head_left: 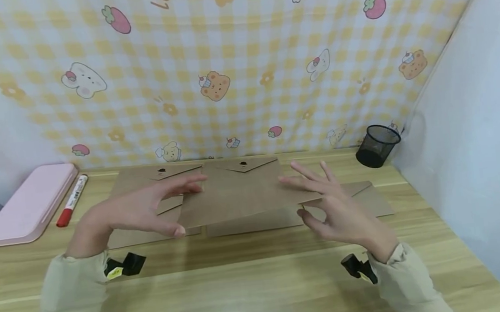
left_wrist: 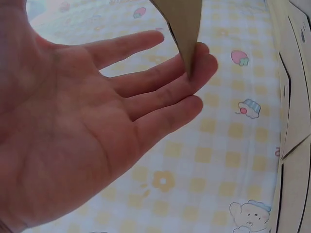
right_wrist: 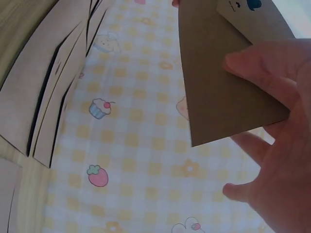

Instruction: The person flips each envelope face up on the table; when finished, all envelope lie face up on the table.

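Observation:
A brown kraft paper envelope (head_left: 241, 202) is held raised above the table. My right hand (head_left: 336, 208) pinches its right end between thumb and fingers. In the right wrist view the envelope (right_wrist: 214, 102) turns its flap side, with a dark hat-and-moustache print, toward the camera. My left hand (head_left: 142, 209) is at the other end, fingers extended. In the left wrist view, the corner of the envelope (left_wrist: 189, 29) touches the fingers of the left hand (left_wrist: 97, 102). Beneath and behind lie several more envelopes, including a back middle one (head_left: 245, 176) and one at right (head_left: 374, 202).
A pink case (head_left: 30, 204) and a red-capped marker (head_left: 72, 200) lie at the left. At the back right a black mesh pen cup (head_left: 377, 148) stands tilted in view. A checked curtain (head_left: 238, 36) hangs behind the wooden table (head_left: 254, 296).

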Demonstrator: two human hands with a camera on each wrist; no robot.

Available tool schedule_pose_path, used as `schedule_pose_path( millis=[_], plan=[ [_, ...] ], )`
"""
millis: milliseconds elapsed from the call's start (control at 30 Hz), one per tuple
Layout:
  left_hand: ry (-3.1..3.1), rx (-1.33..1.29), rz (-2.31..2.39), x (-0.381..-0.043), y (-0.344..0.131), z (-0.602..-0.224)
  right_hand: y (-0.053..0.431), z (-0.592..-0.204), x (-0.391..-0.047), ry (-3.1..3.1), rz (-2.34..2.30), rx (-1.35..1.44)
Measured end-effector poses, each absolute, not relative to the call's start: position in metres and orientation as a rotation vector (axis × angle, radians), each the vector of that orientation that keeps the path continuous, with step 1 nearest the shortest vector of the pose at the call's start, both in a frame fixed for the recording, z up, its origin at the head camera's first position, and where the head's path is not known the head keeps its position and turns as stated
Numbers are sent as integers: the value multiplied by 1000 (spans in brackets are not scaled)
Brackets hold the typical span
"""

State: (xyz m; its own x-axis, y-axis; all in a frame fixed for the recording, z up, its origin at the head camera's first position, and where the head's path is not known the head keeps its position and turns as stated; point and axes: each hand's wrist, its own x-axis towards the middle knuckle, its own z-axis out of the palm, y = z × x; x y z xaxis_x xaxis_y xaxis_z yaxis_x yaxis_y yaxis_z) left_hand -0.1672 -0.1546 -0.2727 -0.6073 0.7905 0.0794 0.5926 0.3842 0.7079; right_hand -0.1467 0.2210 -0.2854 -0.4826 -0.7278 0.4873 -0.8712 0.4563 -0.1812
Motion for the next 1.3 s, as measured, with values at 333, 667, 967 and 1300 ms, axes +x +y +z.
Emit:
schedule_pose_path(
  millis=[333, 667, 967, 1300],
  plan=[
    [2248, 1253, 1052, -171, -158, -276, 218, -288, -149, -2259, 625, 1386],
    [2224, 1208, 1048, -173, -158, -277, 217, -289, -150, -2284, 615, 1365],
    [2295, 1098, 1296, -179, -159, -280, 224, -290, -155, -2347, 602, 1283],
    [2521, 779, 1440, -185, -143, -284, 234, -295, -165, -2502, 1009, 1216]
  ],
)
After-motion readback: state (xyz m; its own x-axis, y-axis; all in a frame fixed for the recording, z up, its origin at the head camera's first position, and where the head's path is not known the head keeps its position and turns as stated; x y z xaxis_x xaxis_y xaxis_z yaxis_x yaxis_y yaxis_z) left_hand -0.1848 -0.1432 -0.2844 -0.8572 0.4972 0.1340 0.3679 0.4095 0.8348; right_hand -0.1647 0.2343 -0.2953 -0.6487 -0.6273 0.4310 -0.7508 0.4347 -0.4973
